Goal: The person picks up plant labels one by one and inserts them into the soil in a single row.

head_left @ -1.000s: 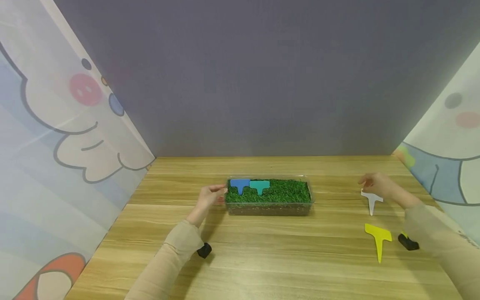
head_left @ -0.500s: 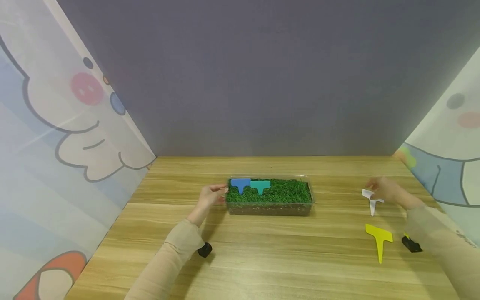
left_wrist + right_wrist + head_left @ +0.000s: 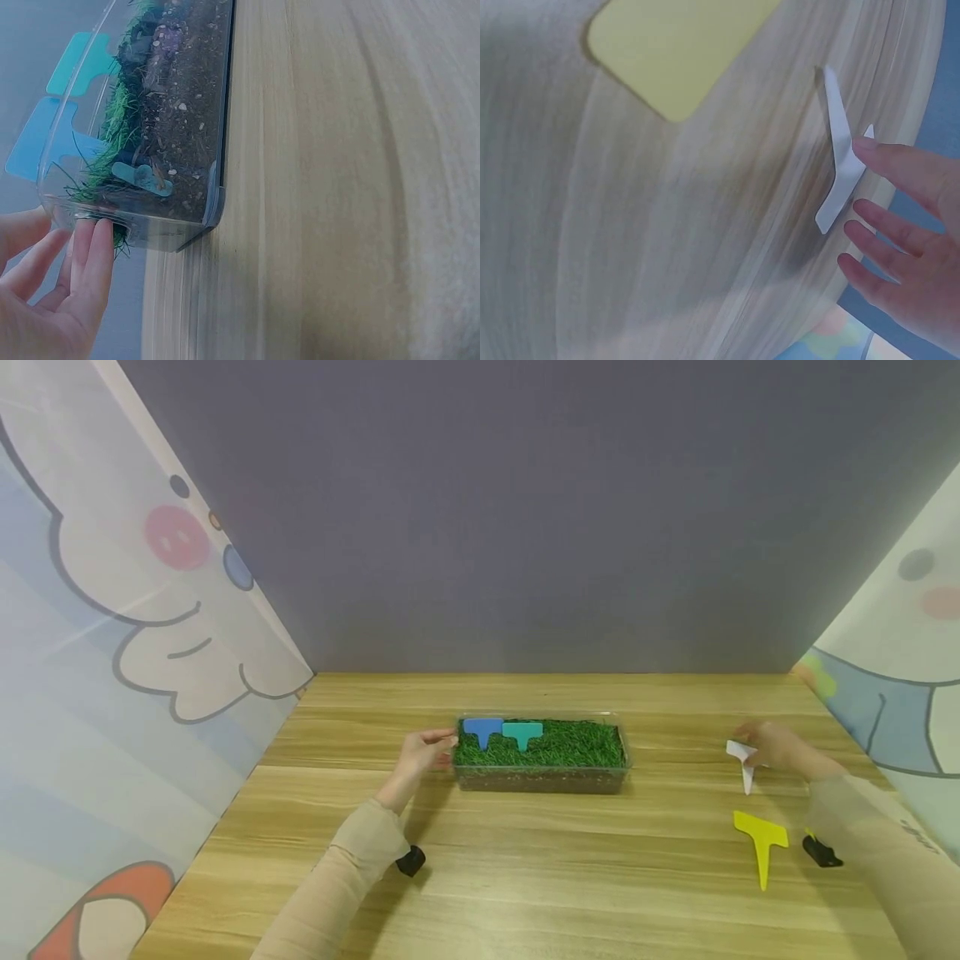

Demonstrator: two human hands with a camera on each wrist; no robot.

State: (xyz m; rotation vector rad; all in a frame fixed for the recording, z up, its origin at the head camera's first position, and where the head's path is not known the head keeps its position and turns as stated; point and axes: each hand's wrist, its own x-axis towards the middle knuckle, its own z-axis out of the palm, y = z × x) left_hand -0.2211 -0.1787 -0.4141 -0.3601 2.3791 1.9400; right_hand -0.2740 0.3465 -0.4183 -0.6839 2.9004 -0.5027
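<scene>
A clear plastic planter box (image 3: 540, 781) holds soil and green grass. A blue T-shaped plant label (image 3: 483, 728) and a teal one (image 3: 522, 732) stand side by side in its left part. My left hand (image 3: 418, 756) touches the box's left end; in the left wrist view, fairly straight fingertips (image 3: 99, 232) rest on its end wall. At the right lies a white T-shaped plant label (image 3: 744, 758). My right hand (image 3: 780, 750) is over its right arm, partly hiding it. In the right wrist view the thumb overlaps the white label (image 3: 838, 161), and the other fingers are spread apart beside it.
A yellow T-shaped plant label (image 3: 762, 839) lies nearer the front than the white one. Black wrist-worn pieces show at the left sleeve (image 3: 411, 860) and the right sleeve (image 3: 822, 850). A grey panel (image 3: 540, 527) borders the wooden table's (image 3: 570, 877) back edge.
My right hand has come down and slightly nearer, from behind the white label to over its right arm. My left hand stays at the box's end. The labels stay put.
</scene>
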